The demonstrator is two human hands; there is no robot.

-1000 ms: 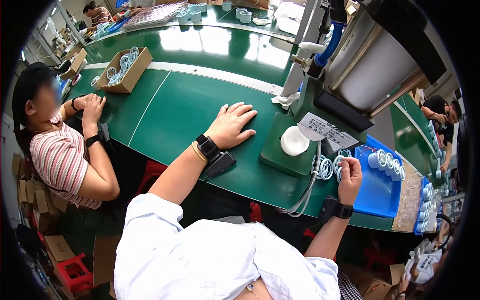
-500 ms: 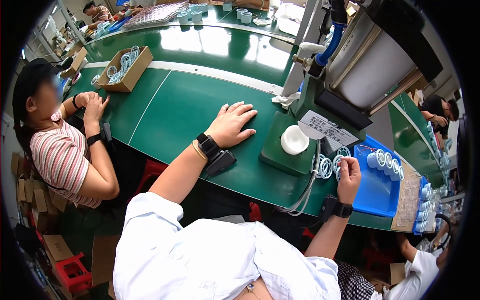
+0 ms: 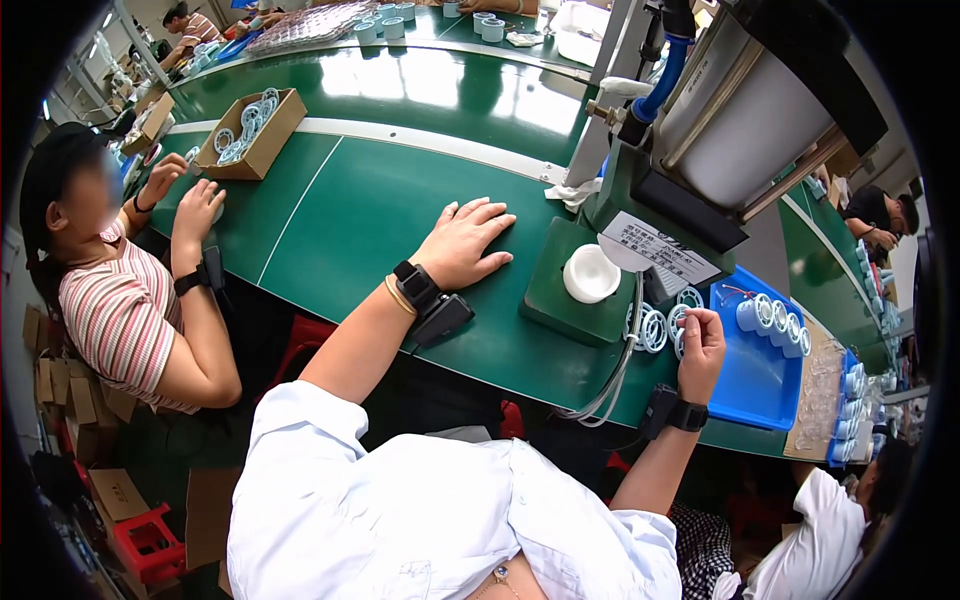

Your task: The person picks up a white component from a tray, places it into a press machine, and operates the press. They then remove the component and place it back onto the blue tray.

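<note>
My left hand (image 3: 466,243) lies flat on the green tabletop (image 3: 400,190), fingers spread, holding nothing. Over at the right, my right hand (image 3: 702,350) is closed with its fingers curled, beside several light-blue plastic rings (image 3: 653,331). One ring is partly hidden behind its fingertips; whether they grip it I cannot make out. Between my hands stands a green bench press (image 3: 660,200), with a round white cup-shaped fixture (image 3: 591,274) on its base block (image 3: 545,305). Nothing shows lying in the fixture.
A blue tray (image 3: 757,390) with light-blue ringed parts (image 3: 773,318) sits right of my right hand. Grey cables (image 3: 600,400) hang over the table edge. At left, a co-worker (image 3: 130,290) sits near a cardboard box (image 3: 255,140) of rings. Another person (image 3: 815,535) is at lower right.
My hands have hardly moved. The co-worker at left has drawn their hands apart, one reaching up toward the box. The person at lower right has leaned further into view.
</note>
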